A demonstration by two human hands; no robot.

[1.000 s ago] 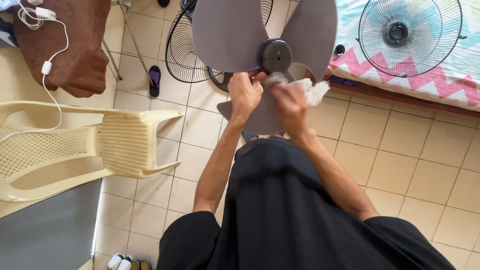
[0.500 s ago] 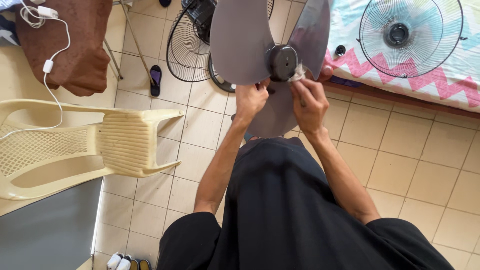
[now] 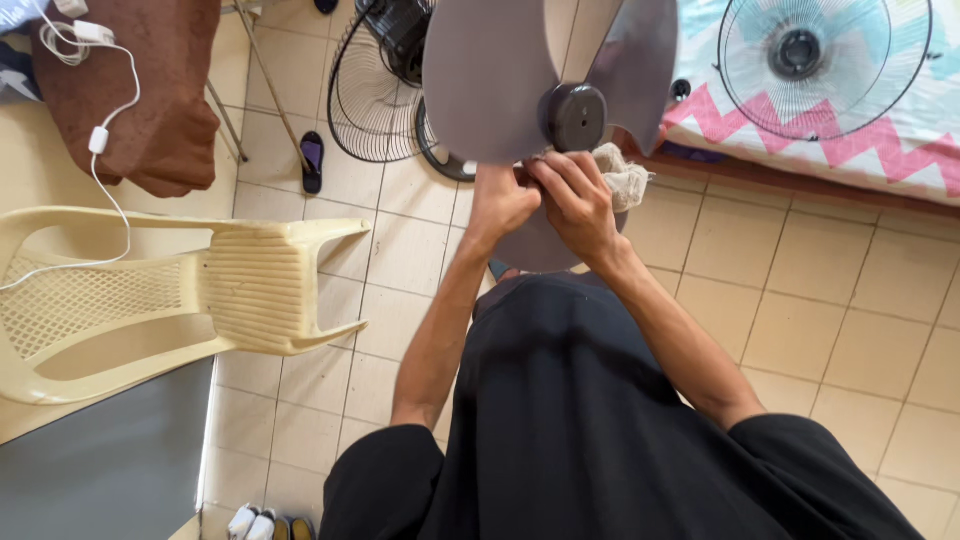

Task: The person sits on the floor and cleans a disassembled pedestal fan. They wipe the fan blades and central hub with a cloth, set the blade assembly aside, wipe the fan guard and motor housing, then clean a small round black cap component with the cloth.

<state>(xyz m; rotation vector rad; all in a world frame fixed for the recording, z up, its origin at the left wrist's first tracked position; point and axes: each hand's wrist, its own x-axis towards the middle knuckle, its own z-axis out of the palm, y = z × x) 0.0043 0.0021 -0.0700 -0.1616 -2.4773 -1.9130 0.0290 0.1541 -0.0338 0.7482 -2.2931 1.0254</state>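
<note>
A grey three-bladed fan blade (image 3: 490, 80) with a dark round hub (image 3: 575, 117) is held up in front of me. My left hand (image 3: 500, 205) grips the lower blade close under the hub. My right hand (image 3: 575, 200) is beside it, closed on a crumpled off-white cloth (image 3: 622, 175) that is pressed against the blade just right of the hub. Both forearms rise from my black-clothed lap.
A cream plastic chair (image 3: 180, 300) lies on its side at the left. A black fan with a wire guard (image 3: 380, 90) stands on the tiled floor behind the blade. Another fan guard (image 3: 825, 60) rests on a zigzag-patterned cover at top right. A dark sandal (image 3: 312, 160) lies nearby.
The fan blade has turned and shifted right and upward in my hands. My right hand with the cloth has moved along the blade near the hub.
</note>
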